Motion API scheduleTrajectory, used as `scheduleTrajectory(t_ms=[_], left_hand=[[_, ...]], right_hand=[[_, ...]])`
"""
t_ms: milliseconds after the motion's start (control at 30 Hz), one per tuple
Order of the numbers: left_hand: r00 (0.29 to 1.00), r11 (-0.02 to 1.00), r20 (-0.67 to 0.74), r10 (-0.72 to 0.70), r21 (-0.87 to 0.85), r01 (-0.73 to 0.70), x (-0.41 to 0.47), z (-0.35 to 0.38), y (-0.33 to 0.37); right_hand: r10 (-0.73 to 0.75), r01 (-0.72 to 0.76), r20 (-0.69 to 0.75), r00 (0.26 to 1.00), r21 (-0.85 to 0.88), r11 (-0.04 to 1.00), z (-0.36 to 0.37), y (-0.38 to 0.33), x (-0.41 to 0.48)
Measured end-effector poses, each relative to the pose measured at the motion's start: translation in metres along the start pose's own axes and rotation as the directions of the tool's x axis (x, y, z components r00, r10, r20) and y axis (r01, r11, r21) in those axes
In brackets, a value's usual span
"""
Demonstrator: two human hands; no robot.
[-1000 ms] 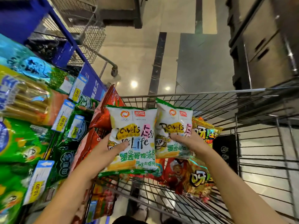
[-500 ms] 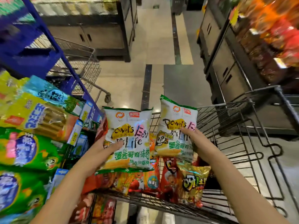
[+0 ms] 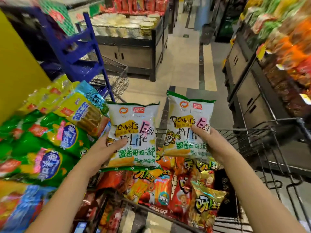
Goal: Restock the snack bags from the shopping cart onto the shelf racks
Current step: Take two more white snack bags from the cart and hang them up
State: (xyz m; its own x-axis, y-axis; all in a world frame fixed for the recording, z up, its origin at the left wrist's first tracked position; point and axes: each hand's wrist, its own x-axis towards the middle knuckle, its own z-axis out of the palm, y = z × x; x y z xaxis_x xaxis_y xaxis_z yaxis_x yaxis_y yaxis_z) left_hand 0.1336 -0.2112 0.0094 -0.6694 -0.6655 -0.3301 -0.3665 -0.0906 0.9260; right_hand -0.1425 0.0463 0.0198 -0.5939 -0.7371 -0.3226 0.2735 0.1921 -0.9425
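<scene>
Two white snack bags with green seams, printed "Powers Easy for Life", are held upright side by side above the shopping cart (image 3: 262, 140). The left hand (image 3: 107, 147) grasps the left bag (image 3: 134, 121) at its lower left edge; the right hand (image 3: 208, 142) grasps the right bag (image 3: 185, 113) at its lower right. The wire cart holds red, orange and gold bags (image 3: 181, 195). Green and yellow packs (image 3: 67, 132) lie stacked at left.

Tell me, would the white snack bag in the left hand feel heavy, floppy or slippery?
Probably light: the left hand holds the white snack bag upright by its lower side alone. Likely puffed and fairly firm, since its top stands unsupported above the grip. The glossy film may be a little slippery.
</scene>
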Motion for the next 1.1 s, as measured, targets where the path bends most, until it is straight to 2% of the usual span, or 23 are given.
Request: scheduleTrajectory(t_ms=[233, 367, 500, 667, 767, 867, 967, 1033, 1067, 1100], left_hand=[[0.990, 0.985, -0.136, 0.040, -0.164, -0.062, -0.071, 0.030, -0.006], [0.966, 0.972, -0.255, -0.042, -0.235, -0.020, -0.127, 0.040, -0.026], [0.896, 0.951, -0.418, -0.152, -0.308, 0.018, -0.198, 0.035, -0.058], [0.736, 0.957, -0.646, -0.205, -0.291, 0.011, -0.312, 0.041, -0.081], [0.655, 0.917, -0.715, -0.244, -0.390, -0.084, -0.386, 0.039, -0.108], [0.513, 0.901, -0.812, -0.278, -0.406, -0.154, -0.463, 0.042, -0.133], [0.410, 0.893, -0.859, -0.306, -0.408, -0.188, -0.542, 0.060, -0.147], [0.340, 0.880, -0.886, -0.316, -0.408, -0.243, -0.600, 0.078, -0.157], [0.311, 0.872, -0.896, -0.317, -0.404, -0.275, -0.629, 0.087, -0.166], [0.259, 0.864, -0.902, -0.345, -0.413, -0.290, -0.657, 0.097, -0.169]], right_hand=[[-0.084, 0.087, 0.135, 0.987, -0.016, 0.996, 0.003, -0.016, -0.002], [-0.097, 0.109, 0.239, 0.966, -0.037, 0.993, 0.009, -0.016, -0.009], [-0.040, 0.109, 0.410, 0.911, -0.146, 0.983, 0.043, -0.014, -0.023], [-0.026, 0.220, 0.591, 0.806, -0.259, 0.941, 0.117, -0.023, -0.086], [0.070, 0.223, 0.744, 0.665, -0.287, 0.932, 0.167, 0.000, -0.097], [0.096, 0.280, 0.830, 0.549, -0.291, 0.915, 0.221, 0.013, -0.145], [0.120, 0.309, 0.877, 0.466, -0.288, 0.907, 0.269, 0.031, -0.204], [0.169, 0.325, 0.912, 0.375, -0.299, 0.897, 0.303, 0.049, -0.253], [0.172, 0.336, 0.920, 0.351, -0.295, 0.894, 0.317, 0.061, -0.279], [0.165, 0.348, 0.935, 0.313, -0.274, 0.897, 0.330, 0.078, -0.297]])
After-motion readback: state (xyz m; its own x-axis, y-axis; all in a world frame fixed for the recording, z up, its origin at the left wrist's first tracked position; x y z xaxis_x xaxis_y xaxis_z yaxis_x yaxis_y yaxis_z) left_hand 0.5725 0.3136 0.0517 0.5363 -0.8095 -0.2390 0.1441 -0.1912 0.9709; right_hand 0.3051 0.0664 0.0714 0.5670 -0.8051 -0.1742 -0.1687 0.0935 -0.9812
